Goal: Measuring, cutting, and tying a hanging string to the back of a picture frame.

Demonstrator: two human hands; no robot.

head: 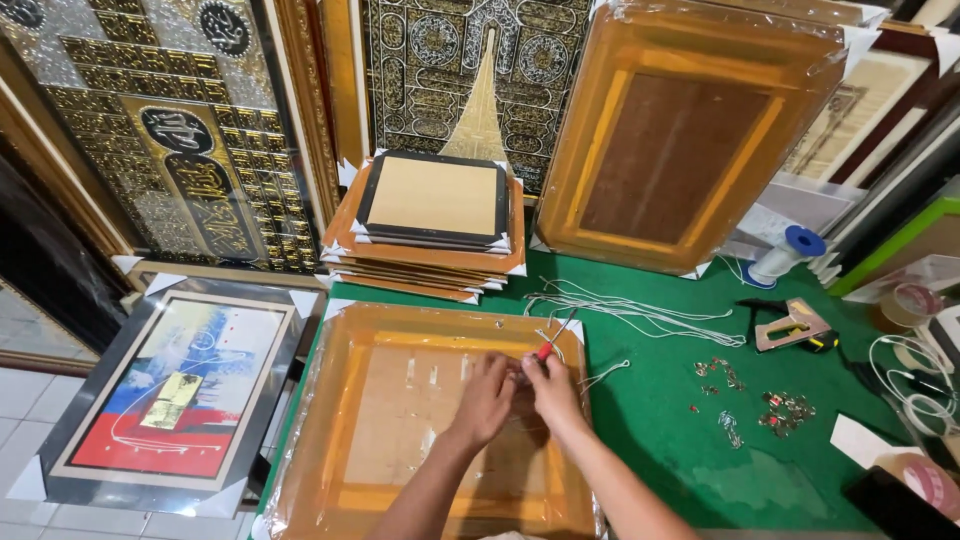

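While both hands meet over orange frame (340,420) | right grip (548,385) clenches red-handled tool (545,350) | left grip (487,395) unclear.

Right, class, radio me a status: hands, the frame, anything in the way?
Left hand and right hand together on wrapped orange-brown picture frame back. Right hand grips red-handled tool. White cords lie beside the frame, not obstructing.

Bare green table (640,420) right of the hands; frame stack (430,225) blocks ahead

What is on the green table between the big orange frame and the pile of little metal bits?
In the head view, loose white cords lie across the green table there, one end trailing beside the plastic-wrapped orange frame.
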